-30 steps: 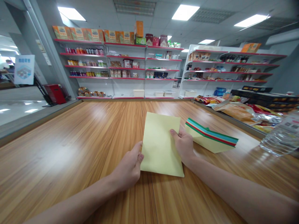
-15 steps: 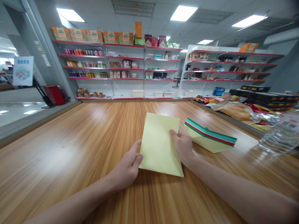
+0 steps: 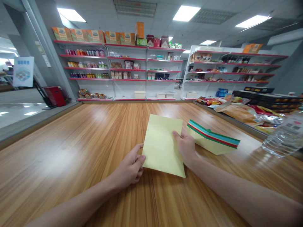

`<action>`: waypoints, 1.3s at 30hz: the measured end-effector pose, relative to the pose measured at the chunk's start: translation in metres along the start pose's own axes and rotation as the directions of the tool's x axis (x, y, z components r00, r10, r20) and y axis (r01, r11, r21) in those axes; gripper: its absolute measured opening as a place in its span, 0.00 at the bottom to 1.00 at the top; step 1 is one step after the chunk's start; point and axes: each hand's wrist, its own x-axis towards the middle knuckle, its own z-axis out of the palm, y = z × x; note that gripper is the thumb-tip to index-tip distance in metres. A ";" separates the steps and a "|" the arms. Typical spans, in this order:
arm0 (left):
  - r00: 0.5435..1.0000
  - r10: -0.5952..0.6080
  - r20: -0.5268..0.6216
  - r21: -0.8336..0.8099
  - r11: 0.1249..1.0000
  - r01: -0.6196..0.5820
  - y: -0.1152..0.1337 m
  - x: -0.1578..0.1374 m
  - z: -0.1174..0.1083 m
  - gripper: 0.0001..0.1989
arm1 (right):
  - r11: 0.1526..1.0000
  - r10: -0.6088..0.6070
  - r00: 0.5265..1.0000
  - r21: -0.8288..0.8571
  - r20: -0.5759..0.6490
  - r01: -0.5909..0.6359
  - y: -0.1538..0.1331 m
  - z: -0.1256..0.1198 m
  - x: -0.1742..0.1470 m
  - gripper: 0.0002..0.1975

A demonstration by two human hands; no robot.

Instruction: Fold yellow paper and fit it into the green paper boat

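A pale yellow sheet of paper (image 3: 161,145) is held up above the wooden table (image 3: 94,138), tilted slightly. My right hand (image 3: 186,146) grips its right edge, thumb on the front and fingers hidden behind. At the lower left edge, my left hand (image 3: 133,164) pinches the paper, its thumb in front and index finger reaching behind. Just right of my right hand rests a folded paper piece (image 3: 213,138), pale yellow below with green, blue, white and red bands along its upper edge.
A clear plastic bottle (image 3: 281,138) lies at the right. Snack packets (image 3: 239,112) and stacked black boxes (image 3: 267,97) lie beyond the table's right edge (image 3: 227,121). Stocked shelves (image 3: 127,69) stand behind, with a sign (image 3: 23,72) and a red box (image 3: 55,96) at left.
The lower left part of the sheet has shifted slightly up and right, with my left hand following. My right hand and the folded paper piece stay nearly where they were.
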 end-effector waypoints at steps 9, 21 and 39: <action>0.999 0.027 0.031 0.022 0.999 -0.028 0.001 0.001 -0.002 0.21 | 0.999 -0.015 1.000 0.029 -0.025 0.016 -0.001 0.001 -0.001 0.21; 0.996 -0.076 0.050 0.023 0.997 0.074 0.003 0.003 -0.010 0.20 | 0.991 0.038 0.990 0.124 0.138 -0.055 -0.005 0.001 -0.005 0.20; 0.995 -0.100 0.005 0.004 0.995 0.100 -0.001 0.000 -0.012 0.27 | 0.949 -0.001 0.896 0.282 0.443 -0.138 -0.025 0.008 -0.029 0.17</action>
